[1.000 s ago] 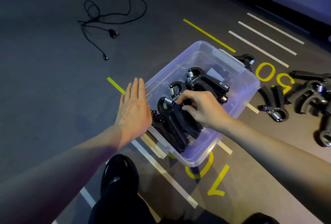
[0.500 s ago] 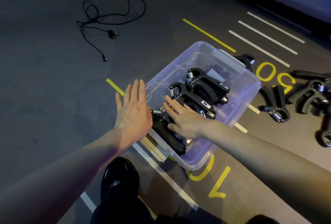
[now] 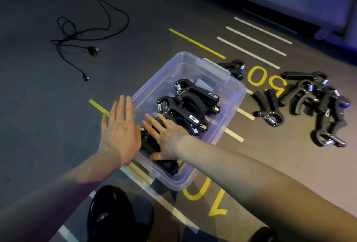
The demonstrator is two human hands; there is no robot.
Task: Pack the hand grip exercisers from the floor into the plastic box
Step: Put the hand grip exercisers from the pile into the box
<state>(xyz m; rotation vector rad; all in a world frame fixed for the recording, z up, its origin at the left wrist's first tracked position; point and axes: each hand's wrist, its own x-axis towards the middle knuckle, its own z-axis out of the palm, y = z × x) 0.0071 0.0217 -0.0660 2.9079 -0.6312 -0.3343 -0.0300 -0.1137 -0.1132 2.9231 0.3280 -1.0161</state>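
Head view: three hand grip exercisers (image 3: pixel 190 110) are seen packed side by side in the plastic box (image 3: pixel 234 104), springs turned toward the left hand. The nearest exerciser (image 3: pixel 152 141) is pressed flat under the right hand (image 3: pixel 170 137), whose grip is spread open, fingers straight, nothing clasped. The left hand (image 3: pixel 120 131) is laid flat and open against the box's outer wall, just beside the right hand, so the box is braced. More loose exercisers (image 3: pixel 316 104) are left on the floor (image 3: pixel 48 116), well off to the right of the right hand. Judged from this, the seating step is best finished with even downward pressure, so room is kept for the rest. A black cable (image 3: pixel 81 34) lies far beyond the left hand.
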